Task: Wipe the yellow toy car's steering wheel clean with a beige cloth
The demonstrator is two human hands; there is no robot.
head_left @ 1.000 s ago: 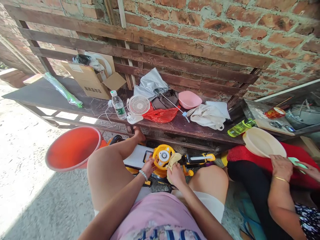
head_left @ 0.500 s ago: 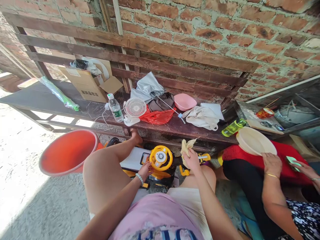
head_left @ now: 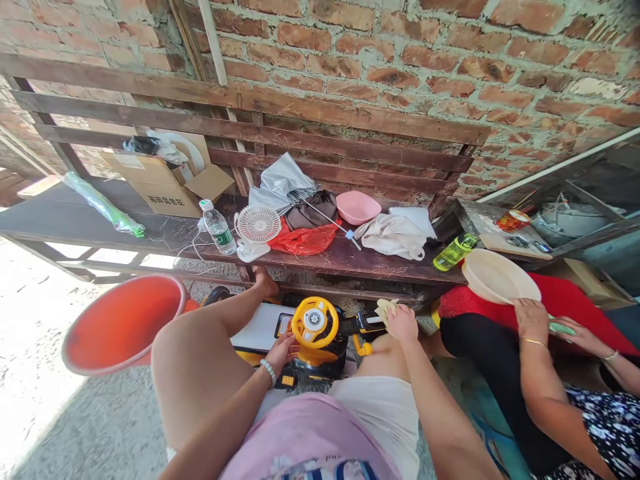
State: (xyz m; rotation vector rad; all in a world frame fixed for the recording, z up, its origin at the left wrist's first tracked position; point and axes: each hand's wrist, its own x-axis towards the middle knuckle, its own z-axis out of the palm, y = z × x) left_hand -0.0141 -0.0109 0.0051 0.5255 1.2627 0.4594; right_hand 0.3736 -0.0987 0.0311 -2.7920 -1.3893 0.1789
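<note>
A yellow, black and white ride-on toy car (head_left: 255, 328) stands between my knees. My left hand (head_left: 281, 353), with a bead bracelet at its wrist, closes at the lower left rim of the yellow steering wheel (head_left: 335, 325); its fingertips are partly hidden. In my right hand (head_left: 403, 325) is a crumpled pale yellow cloth (head_left: 386, 309), pressed against the toy's jointed digger arm (head_left: 356, 324) on the right. The cloth covers the arm's outer end. A yellow bucket-like part (head_left: 364, 347) hangs below the arm.
Along the wooden bench (head_left: 240, 262) stand a cardboard box (head_left: 150, 187), water bottle (head_left: 219, 229), fan (head_left: 258, 225), umbrella (head_left: 283, 180) and pink basin (head_left: 357, 207). A red bucket (head_left: 125, 327) is at left. At right, another person holds a cream basin (head_left: 500, 275) and green object (head_left: 563, 328).
My right hand has moved right and slightly down with the cloth, from above the digger arm onto its outer end. My left hand stays at the wheel. The co-worker's green object has moved toward the basin.
</note>
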